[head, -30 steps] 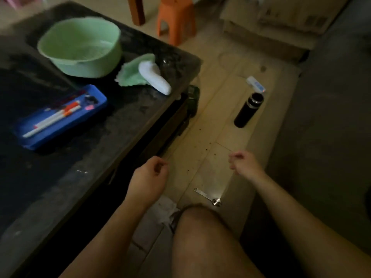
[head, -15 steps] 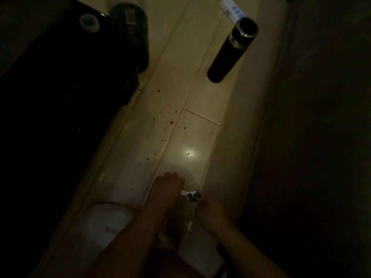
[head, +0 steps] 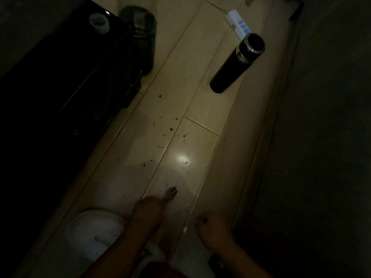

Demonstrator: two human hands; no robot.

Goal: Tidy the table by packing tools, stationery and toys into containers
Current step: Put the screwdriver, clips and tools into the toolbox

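The dark table [head: 60, 87] fills the left side above the pale floor [head: 180, 97], where a black flask [head: 234, 65] stands. Low down, the left hand [head: 148, 207] grips the wrench [head: 171, 192], whose head pokes forward over the boards. The right hand [head: 210, 225] is beside it, too dim for me to tell how its fingers lie.

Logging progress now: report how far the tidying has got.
Done: nothing packed is visible here. In hand: the left hand grips the wrench down by the floor; the right hand looks free. Left: get the wrench into a container; the black flask and white box also sit on the floor.
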